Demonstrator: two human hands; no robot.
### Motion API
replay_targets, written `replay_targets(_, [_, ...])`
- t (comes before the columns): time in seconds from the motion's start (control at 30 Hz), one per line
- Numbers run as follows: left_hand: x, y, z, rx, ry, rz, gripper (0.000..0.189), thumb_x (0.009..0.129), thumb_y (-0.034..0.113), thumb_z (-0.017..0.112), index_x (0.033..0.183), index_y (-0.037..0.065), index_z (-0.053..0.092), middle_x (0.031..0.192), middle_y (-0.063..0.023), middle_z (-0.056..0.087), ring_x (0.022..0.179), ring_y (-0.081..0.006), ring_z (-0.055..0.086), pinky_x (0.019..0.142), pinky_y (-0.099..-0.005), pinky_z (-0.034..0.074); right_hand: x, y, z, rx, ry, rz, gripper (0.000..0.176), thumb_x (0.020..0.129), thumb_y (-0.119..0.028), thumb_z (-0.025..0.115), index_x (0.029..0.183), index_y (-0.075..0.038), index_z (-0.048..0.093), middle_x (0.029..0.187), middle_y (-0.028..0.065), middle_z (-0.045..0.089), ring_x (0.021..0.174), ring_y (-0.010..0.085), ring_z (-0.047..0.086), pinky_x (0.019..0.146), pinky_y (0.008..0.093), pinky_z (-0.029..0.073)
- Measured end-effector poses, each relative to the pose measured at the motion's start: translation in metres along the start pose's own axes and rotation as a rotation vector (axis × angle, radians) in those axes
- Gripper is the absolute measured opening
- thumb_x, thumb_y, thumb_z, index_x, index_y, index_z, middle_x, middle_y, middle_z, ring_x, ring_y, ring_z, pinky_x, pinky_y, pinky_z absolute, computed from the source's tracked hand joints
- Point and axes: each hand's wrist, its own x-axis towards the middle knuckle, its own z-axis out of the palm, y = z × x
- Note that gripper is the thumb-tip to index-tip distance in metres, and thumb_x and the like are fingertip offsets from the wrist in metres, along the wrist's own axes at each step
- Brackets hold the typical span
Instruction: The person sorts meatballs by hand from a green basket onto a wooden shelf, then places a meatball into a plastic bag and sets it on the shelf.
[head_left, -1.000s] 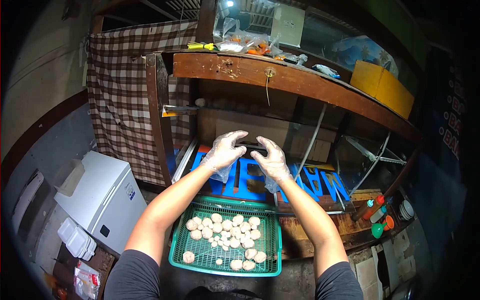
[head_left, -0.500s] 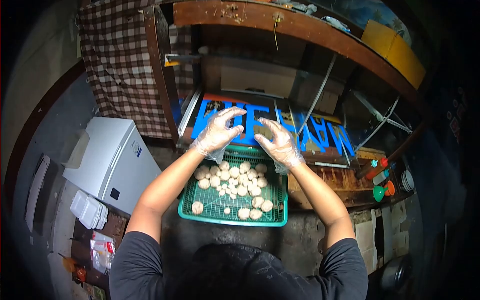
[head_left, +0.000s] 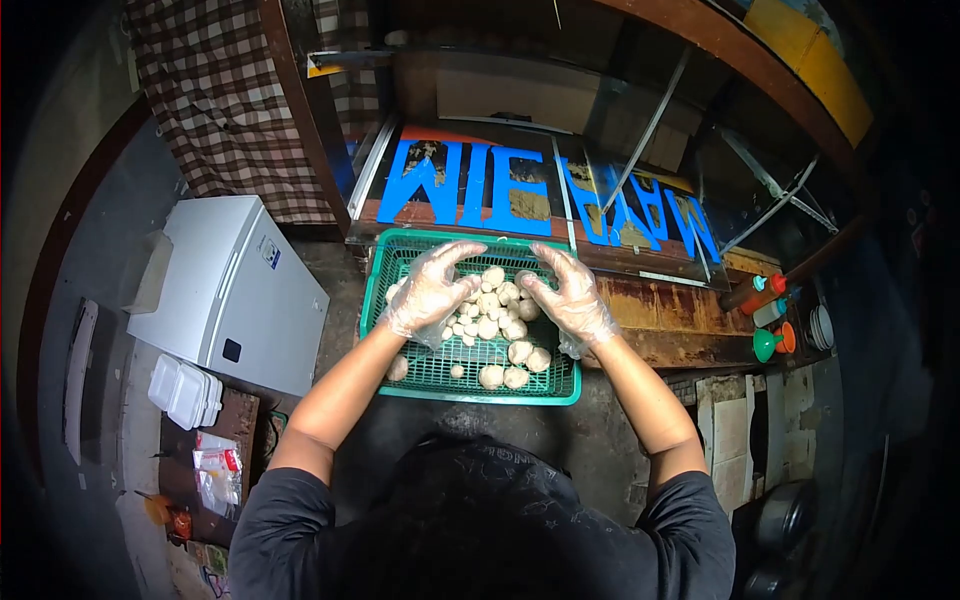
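Note:
A green plastic basket (head_left: 480, 399) with slotted sides holds several pale, round meatballs (head_left: 488, 328) of different sizes. Most are bunched in the middle, with some larger ones near the front right and a few apart on the left. My left hand (head_left: 433, 288), in a clear plastic glove, hovers over the basket's left half, fingers curved and apart, with nothing in it. Facing it, my right hand (head_left: 570, 298), gloved the same way, is held over the right side, thumb and fingers spread. Part of the pile is hidden behind the hands.
Behind the basket stands a glass display case with large blue letters (head_left: 520, 200). A white chest freezer (head_left: 240, 290) is on the left, near white foam boxes (head_left: 185, 390). Sauce bottles (head_left: 765, 290) and a green funnel (head_left: 766, 345) stand on the wooden bench at right.
The view has tilted down, so the basket and case sit higher in the picture. Both hands have come lower over the basket, closer to the meatballs, still open.

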Motion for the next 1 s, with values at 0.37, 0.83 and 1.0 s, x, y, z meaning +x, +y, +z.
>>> replay_targets(0.37, [-0.032,-0.021,0.011,0.193,-0.063,0.006,0.042,0.081,0.005,0.072,0.122,0.000,0.062,0.118,-0.0162,0.065,0.107,-0.0270,0.065,0.094,-0.0358,0.053,-0.025,0.003,0.022,0.050,-0.041,0.183,0.046,0.089,-0.024,0.071,0.127,-0.001,0.060,0.122,0.0189,0.063,0.111,0.0307,0.065,0.097,0.0375,0.052])
replay_targets(0.83, [-0.083,-0.040,0.005,0.162,-0.043,-0.177,0.038,0.084,0.010,0.075,0.119,-0.001,0.065,0.118,-0.0147,0.067,0.104,-0.0229,0.065,0.092,-0.0340,0.052,-0.043,0.002,0.057,0.144,-0.060,0.318,0.047,0.087,-0.021,0.073,0.126,0.003,0.060,0.116,0.0203,0.067,0.105,0.0275,0.068,0.092,0.0360,0.054])
replay_targets(1.0, [-0.090,-0.021,0.011,0.185,-0.109,-0.223,0.038,0.084,0.017,0.075,0.118,0.004,0.066,0.118,-0.0147,0.067,0.108,-0.0276,0.065,0.094,-0.0371,0.051,-0.053,0.003,0.059,0.105,-0.079,0.338,0.046,0.086,-0.019,0.074,0.123,0.004,0.061,0.114,0.0207,0.067,0.105,0.0280,0.068,0.092,0.0359,0.055])
